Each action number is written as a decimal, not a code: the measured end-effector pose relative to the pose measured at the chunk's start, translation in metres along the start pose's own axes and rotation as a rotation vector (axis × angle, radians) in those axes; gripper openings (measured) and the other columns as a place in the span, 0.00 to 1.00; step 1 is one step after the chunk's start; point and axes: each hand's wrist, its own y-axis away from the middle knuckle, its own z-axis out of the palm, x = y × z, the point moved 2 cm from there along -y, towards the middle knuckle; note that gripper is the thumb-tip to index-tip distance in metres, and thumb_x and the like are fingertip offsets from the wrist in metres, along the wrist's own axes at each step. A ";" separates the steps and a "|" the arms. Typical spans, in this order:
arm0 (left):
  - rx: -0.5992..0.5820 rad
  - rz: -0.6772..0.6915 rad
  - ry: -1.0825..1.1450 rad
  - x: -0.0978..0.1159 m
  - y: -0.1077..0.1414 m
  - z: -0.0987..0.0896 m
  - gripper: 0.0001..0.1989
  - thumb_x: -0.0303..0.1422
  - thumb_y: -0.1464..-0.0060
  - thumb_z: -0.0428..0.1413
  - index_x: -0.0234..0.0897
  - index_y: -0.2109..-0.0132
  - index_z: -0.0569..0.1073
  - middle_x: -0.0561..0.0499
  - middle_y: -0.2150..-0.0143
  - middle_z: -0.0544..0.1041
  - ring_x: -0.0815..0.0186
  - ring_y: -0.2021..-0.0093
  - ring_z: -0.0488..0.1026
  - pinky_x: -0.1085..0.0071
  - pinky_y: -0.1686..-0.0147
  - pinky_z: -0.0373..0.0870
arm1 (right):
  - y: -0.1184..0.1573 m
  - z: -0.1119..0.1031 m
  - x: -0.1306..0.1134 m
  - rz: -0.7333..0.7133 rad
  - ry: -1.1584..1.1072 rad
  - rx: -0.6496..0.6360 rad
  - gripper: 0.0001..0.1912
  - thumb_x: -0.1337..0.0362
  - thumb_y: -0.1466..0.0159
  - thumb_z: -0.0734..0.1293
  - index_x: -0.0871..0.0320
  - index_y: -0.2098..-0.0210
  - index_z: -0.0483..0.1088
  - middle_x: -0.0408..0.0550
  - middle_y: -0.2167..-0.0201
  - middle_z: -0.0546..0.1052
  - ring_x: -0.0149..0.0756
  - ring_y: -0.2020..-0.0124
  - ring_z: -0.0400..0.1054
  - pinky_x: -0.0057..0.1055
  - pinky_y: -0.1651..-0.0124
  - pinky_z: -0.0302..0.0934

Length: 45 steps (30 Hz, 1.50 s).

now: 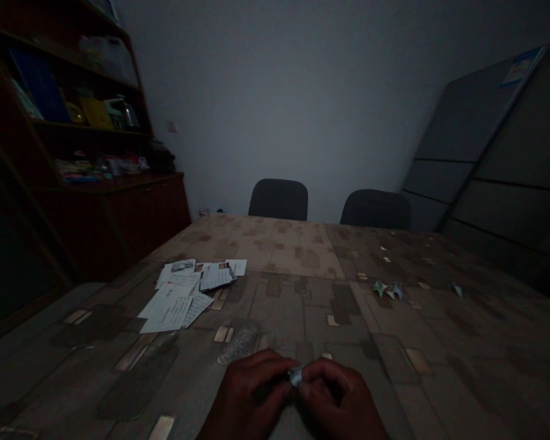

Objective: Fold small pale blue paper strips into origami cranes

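Just above the near part of the table, my left hand (254,388) and my right hand (332,391) meet fingertip to fingertip. Between them is a small pale folded piece of paper (296,376), pinched from both sides by thumbs and forefingers. Its exact shape is mostly covered by the fingers. Farther off to the right, a few small folded-paper figures (387,291) stand together on the table. Another small folded-paper figure (457,289) sits apart, further right.
The table (297,305) has a patterned cover. Loose printed sheets (176,302) lie in a pile at its left. Two dark chairs (278,198) stand at the far edge. A loaded shelf cabinet (105,122) is on the left, a grey cabinet (453,128) on the right.
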 end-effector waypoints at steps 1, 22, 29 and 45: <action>-0.011 -0.025 0.008 0.000 0.000 0.000 0.13 0.21 0.49 0.60 0.41 0.60 0.83 0.49 0.69 0.82 0.63 0.69 0.79 0.73 0.68 0.73 | 0.000 -0.001 -0.001 -0.024 0.043 0.009 0.06 0.63 0.47 0.71 0.61 0.74 0.77 0.39 0.82 0.66 0.28 0.79 0.55 0.23 0.76 0.51; -0.099 -0.069 0.105 0.000 -0.001 0.000 0.09 0.25 0.47 0.58 0.40 0.64 0.84 0.47 0.69 0.80 0.61 0.68 0.78 0.72 0.67 0.70 | 0.000 -0.005 -0.007 -0.246 0.078 0.005 0.05 0.67 0.44 0.70 0.58 0.76 0.77 0.44 0.76 0.70 0.34 0.72 0.66 0.26 0.70 0.59; -0.115 -0.107 0.197 0.002 -0.004 0.000 0.08 0.29 0.48 0.58 0.39 0.67 0.83 0.47 0.71 0.80 0.61 0.68 0.76 0.70 0.67 0.68 | 0.000 -0.007 -0.012 -0.332 0.179 0.043 0.07 0.73 0.45 0.70 0.56 0.75 0.78 0.47 0.65 0.76 0.40 0.60 0.70 0.34 0.57 0.62; -0.058 -0.353 0.342 -0.017 0.003 0.007 0.06 0.29 0.51 0.59 0.32 0.71 0.80 0.48 0.76 0.78 0.64 0.74 0.74 0.71 0.72 0.66 | 0.001 -0.008 -0.018 -0.521 0.194 0.039 0.07 0.74 0.44 0.69 0.57 0.74 0.73 0.45 0.69 0.76 0.36 0.66 0.72 0.29 0.62 0.64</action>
